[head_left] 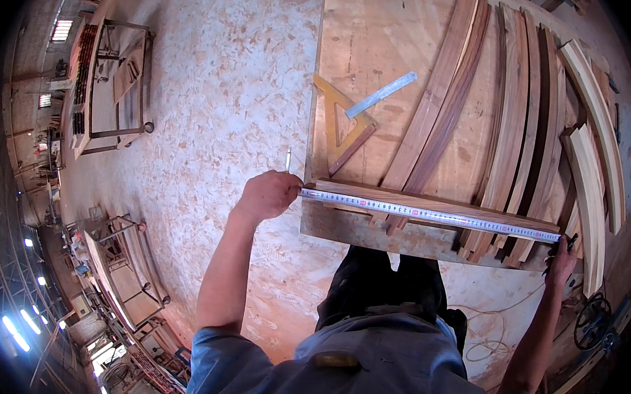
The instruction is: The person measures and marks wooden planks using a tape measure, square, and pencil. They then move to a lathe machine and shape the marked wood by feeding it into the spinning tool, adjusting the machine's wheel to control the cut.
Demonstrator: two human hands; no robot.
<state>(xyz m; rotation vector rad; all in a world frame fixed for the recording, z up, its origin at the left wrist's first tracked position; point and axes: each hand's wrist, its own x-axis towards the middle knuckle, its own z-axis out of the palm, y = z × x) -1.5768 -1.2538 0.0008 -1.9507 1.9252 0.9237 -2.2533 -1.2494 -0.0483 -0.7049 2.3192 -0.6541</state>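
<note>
A tape measure (pixel 433 214) is stretched across the near side of the wooden table, lying along a wooden strip (pixel 441 204). My left hand (pixel 270 193) is closed on the tape at the strip's left end. A thin, pale pencil-like stick (pixel 288 159) juts up from that hand. At the strip's right end my right hand (pixel 562 262) grips the tape; its fingers are partly hidden, and something dark shows beside them. The strip rests across the near ends of several long wooden pieces (pixel 438 95).
A yellow set square (pixel 329 113) and a grey metal-looking strip (pixel 383 95) lie on the table (pixel 373 24). Curved wooden pieces (pixel 590 196) crowd its right side. Wheeled racks (pixel 145 106) stand at the left. A black handwheel (pixel 593 321) is at the lower right, near a cord (pixel 493 344) on the floor.
</note>
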